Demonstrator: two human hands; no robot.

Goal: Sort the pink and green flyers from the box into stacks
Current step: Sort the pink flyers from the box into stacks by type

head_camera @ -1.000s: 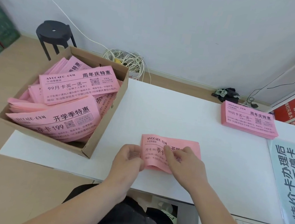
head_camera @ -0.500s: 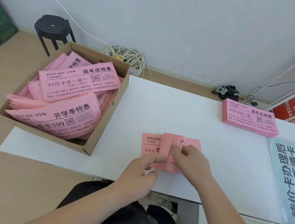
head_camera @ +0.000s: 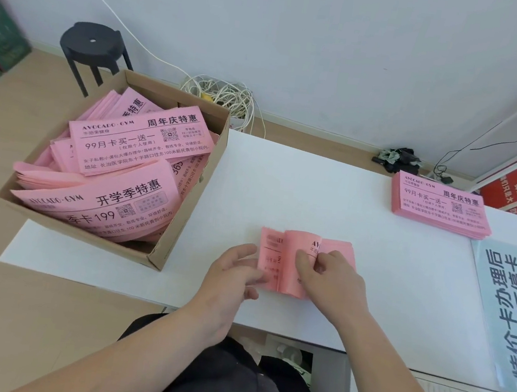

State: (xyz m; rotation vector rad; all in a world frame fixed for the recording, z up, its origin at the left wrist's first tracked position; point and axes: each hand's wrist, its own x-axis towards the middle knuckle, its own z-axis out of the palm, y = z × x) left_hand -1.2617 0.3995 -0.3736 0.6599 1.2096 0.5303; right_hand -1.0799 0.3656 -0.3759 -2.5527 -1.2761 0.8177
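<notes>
Cardboard box [head_camera: 181, 219] at left end of white table [head_camera: 285, 182], overhanging its edge; loose pink flyers in box [head_camera: 133, 148] heaped at mixed angles. Small pile of pink flyers [head_camera: 271, 256] lies flat at near table edge, between both hands. Right hand [head_camera: 328, 279]: fingers curled, pinching the top flyer [head_camera: 296, 246], which is bowed over into a loop above the pile. Left hand [head_camera: 235, 271]: fingers relaxed, tips resting on pile's left edge, nothing gripped. Squared stack of pink flyers [head_camera: 438, 201] at far right of table, well apart; printed blue sign [head_camera: 510, 308] just nearer than it. No green flyer visible.
</notes>
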